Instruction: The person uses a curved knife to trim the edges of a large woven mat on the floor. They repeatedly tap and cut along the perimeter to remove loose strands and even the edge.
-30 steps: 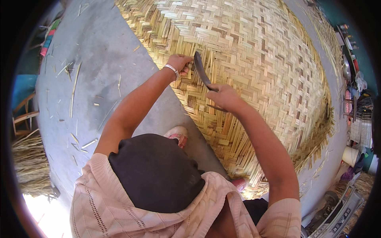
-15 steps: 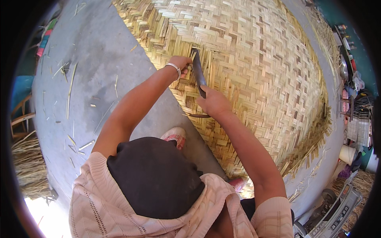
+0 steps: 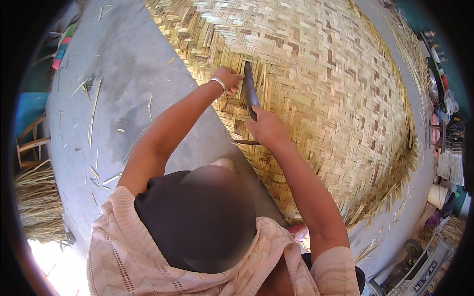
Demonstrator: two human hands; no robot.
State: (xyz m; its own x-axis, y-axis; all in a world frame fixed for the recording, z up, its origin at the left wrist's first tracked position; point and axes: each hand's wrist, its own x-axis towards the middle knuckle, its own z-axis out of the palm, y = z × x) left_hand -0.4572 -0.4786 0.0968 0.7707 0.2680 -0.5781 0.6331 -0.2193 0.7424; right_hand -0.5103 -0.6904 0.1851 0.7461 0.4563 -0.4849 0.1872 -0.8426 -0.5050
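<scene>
Head cam: prob. tucking left side of woven mat (image 3: pixel 321 93), R hand (image 3: pixel 269 129) clenched on curved knife (image 3: pixel 250 86), L hand (image 3: pixel 228 80) grip unclear, next I'd need gentle prying.

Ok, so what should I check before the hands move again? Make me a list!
1. Right hand wrapped around the dark blade's lower end: ok.
2. Left hand well away from the blade: not ok, it's close beside it.
3. Bracelet clear of the blade: ok.
4. Left hand gripping a strip: cannot tell.
5. Floor free of straw scraps: not ok, several lie there.
</scene>
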